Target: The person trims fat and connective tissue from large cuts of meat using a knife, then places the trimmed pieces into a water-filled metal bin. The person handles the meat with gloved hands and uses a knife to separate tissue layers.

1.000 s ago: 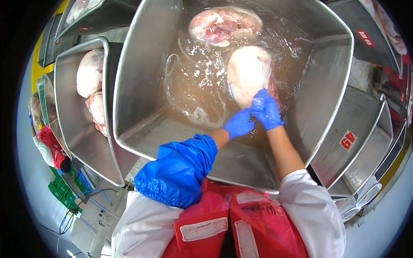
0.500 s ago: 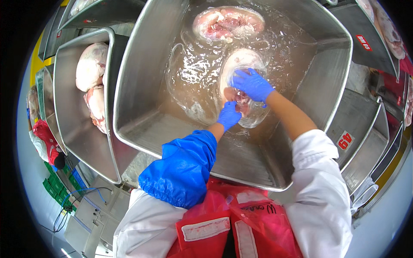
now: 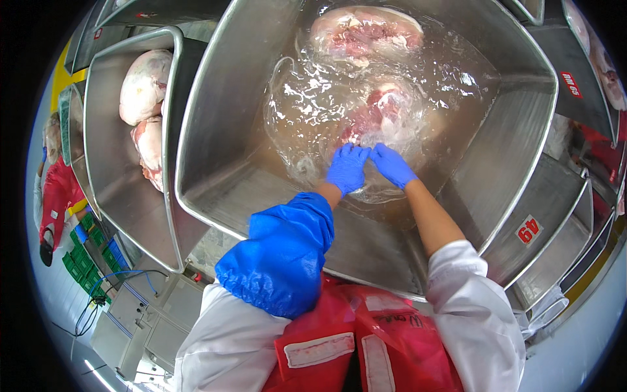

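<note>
Meat (image 3: pixel 373 119) lies in cloudy water (image 3: pixel 465 112) near blue-gloved fingers (image 3: pixel 349 155).

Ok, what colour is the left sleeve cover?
The sleeve cover is bright blue, in the head view.

Glossy meat (image 3: pixel 379 114), metal tub (image 3: pixel 225 117), plastic sleeve (image 3: pixel 281 251)

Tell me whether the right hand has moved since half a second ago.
Yes; the right hand has moved toward the near rim of the metal tub.
</note>
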